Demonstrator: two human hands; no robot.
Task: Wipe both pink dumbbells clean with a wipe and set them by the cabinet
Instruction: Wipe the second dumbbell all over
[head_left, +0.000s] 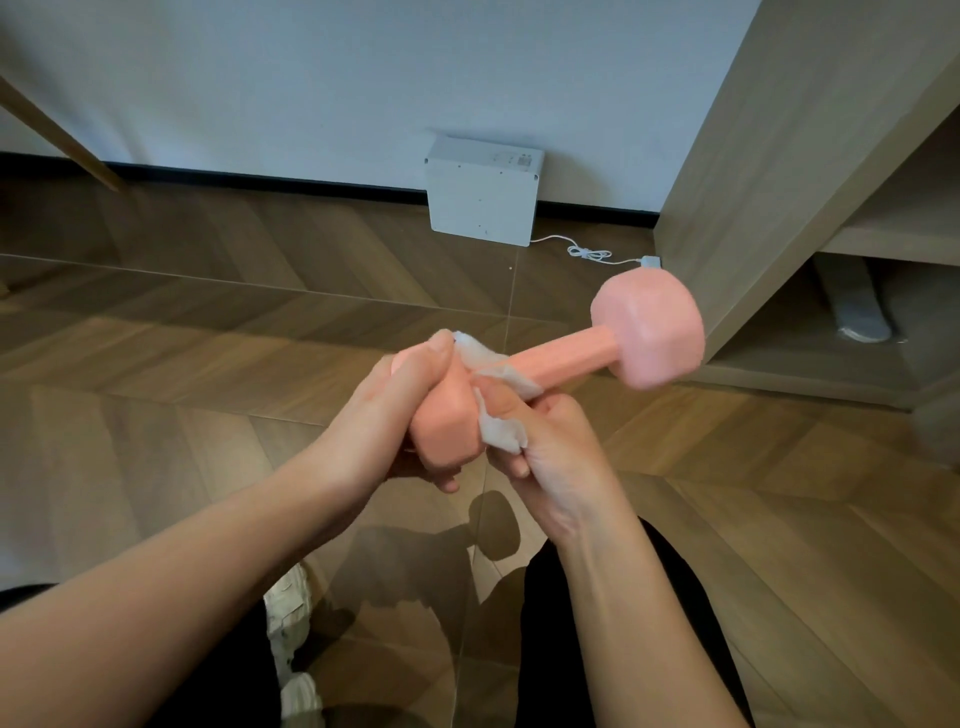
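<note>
Pink hex-headed dumbbell (649, 332): smooth moulded coating, plastic or vinyl by the look, satin with soft highlights. White crumpled wipe (501, 434): thin, soft, matt, paper or nonwoven, can't tell which. Brown herringbone floor (208, 322): wood grain, glossy, shows reflections. Tall beige cabinet (779, 156): wood-grain panel, matt. White flat box (480, 192): smooth, matt, plastic or painted metal, unclear.

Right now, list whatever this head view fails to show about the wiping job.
1. Second dumbbell: nowhere in the head view.
2. Near end of the pink dumbbell: mostly covered by the left hand and the wipe.
3. Print on the white box: too small to read.
4. Grey object in the cabinet: shadowed, cut off by its shelf.
</note>
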